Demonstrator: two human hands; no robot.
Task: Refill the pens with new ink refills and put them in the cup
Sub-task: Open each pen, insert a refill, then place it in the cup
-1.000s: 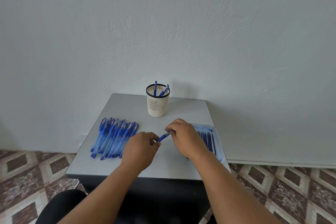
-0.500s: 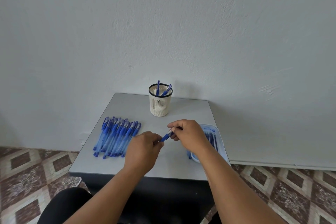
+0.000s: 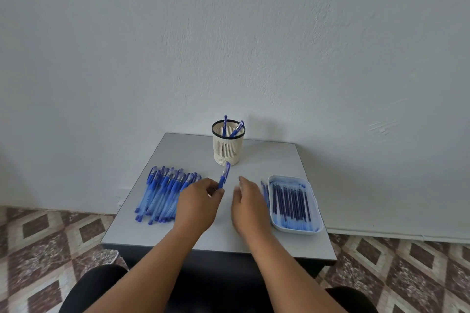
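Head view: right hand (image 3: 248, 202) has let go, open; left hand (image 3: 199, 201) alone grips reassembled pen (image 3: 224, 176), cup (image 3: 228, 144) next

A: What is recorded behind the work area?
B: A pale plastered wall (image 3: 229, 33) is seen across the upper two thirds of the frame; scuff marks (image 3: 382, 127) are noted at right of centre.
A: And lower in the frame?
B: A grey table (image 3: 269, 160) with a dark edge is set against the wall. A tiled floor (image 3: 43, 236) in a brown and cream diamond pattern is observed at lower left and lower right. A white skirting strip (image 3: 396, 235) is seen at lower right.
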